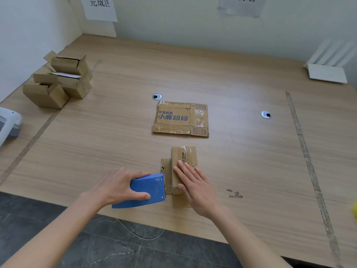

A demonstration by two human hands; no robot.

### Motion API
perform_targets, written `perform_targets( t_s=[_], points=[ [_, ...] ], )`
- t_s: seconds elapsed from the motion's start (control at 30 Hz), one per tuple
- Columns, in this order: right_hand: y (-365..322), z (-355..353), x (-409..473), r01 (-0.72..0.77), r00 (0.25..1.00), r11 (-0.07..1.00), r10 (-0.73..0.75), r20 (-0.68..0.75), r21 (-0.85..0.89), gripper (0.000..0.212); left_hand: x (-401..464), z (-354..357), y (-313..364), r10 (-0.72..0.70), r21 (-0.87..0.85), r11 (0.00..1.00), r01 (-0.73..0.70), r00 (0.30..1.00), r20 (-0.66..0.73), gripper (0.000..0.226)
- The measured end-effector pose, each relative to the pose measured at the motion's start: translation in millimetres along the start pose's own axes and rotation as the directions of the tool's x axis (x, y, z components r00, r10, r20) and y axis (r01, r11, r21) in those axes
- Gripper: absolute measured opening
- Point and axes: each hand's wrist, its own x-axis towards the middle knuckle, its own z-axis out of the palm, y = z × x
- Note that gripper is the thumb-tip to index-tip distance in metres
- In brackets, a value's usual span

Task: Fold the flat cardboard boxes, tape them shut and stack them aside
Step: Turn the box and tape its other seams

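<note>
A small folded cardboard box [183, 157] stands near the table's front edge. My right hand [195, 185] lies flat on its top with straight fingers, pressing the flaps down. My left hand [117, 185] grips a blue tape dispenser [148, 188], whose front end touches the box's left side. Farther back, a flat cardboard box [180, 118] with blue print lies in the middle of the table. Several folded boxes [59, 82] are stacked at the far left.
The wooden table [116, 122] has two cable holes [157, 96] [266, 114] and tape strips along both sides. A white device [8, 122] sits at the left edge, a white router [328, 68] at the back right. Paper signs hang on the wall.
</note>
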Motion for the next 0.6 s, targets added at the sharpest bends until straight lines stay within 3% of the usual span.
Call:
perform_targets(
  t_s=[0.27,0.6],
  points=[
    [-2,-2,0,-0.016,1.0,1.0,0.016,-0.003,0.017,0.055,-12,-7,-23,-0.052,0.178,0.983,0.043,0.998,0.046,0.078],
    [-8,6,2,-0.073,0.997,0.996,0.074,-0.03,0.041,0.062,-4,0,-22,-0.062,0.214,0.975,0.059,0.998,0.01,0.076]
  ],
)
